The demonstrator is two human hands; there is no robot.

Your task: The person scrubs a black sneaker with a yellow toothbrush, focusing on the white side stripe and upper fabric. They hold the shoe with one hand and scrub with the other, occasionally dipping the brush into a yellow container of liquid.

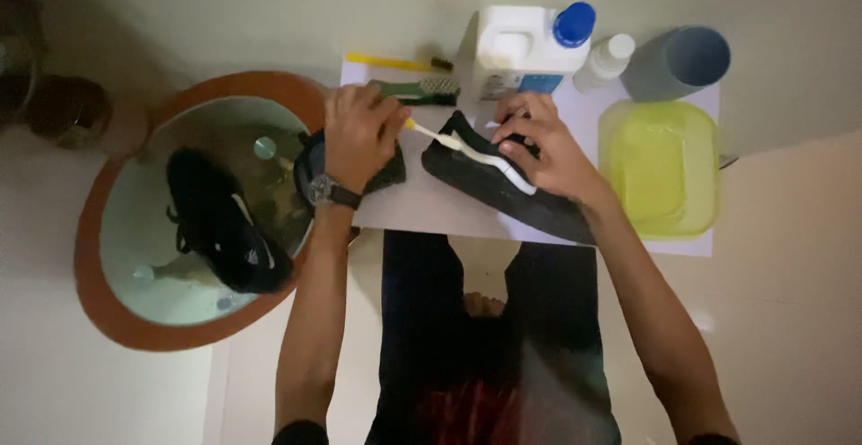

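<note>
My left hand (357,135), with a watch on its wrist, grips a toothbrush (435,133) with a pale yellow and white handle. The brush head rests against a black shoe (485,185) with a white stripe, which lies on a white sheet (431,207). Fingers of my right hand (543,149) press on the top of that shoe and hold it. A dark cloth (388,174) lies partly under my left hand. A second black shoe (224,220) sits in an orange-rimmed basin (108,301) of water at the left.
Along the back of the sheet stand a white jug with a blue cap (525,50), a small white bottle (603,59), a grey cup (678,59), a green scrub brush (422,90) and a yellow stick (386,61). A yellow-green tub (660,171) sits at the right. My legs are below.
</note>
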